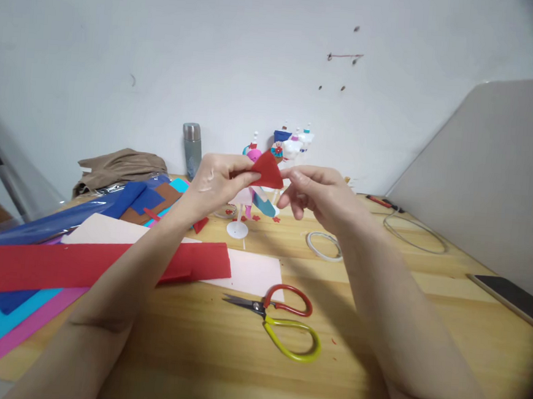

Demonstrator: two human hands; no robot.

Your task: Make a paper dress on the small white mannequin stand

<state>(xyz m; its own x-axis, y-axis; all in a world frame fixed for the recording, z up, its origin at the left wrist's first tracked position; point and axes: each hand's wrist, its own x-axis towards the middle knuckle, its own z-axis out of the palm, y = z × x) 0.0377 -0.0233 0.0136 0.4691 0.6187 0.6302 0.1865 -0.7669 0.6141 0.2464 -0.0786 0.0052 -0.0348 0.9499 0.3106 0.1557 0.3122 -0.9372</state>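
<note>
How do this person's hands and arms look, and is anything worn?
The left hand and right hand are bare, with no glove, ring or watch showing. No sleeve shows on the left forearm or right forearm. The left hand bears a whitish squiggly mark.

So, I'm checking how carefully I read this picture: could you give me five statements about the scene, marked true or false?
1. The left hand holds a red triangular piece. True.
2. The right hand grips the scissors. False: they lie on the wooden table.
3. The scissors have one red handle and one yellow handle. True.
4. The long red strip lies to the right of the scissors in the picture. False: it lies to their left.
5. The metal-topped flask has been tipped onto its side. False: it stands upright.
</note>
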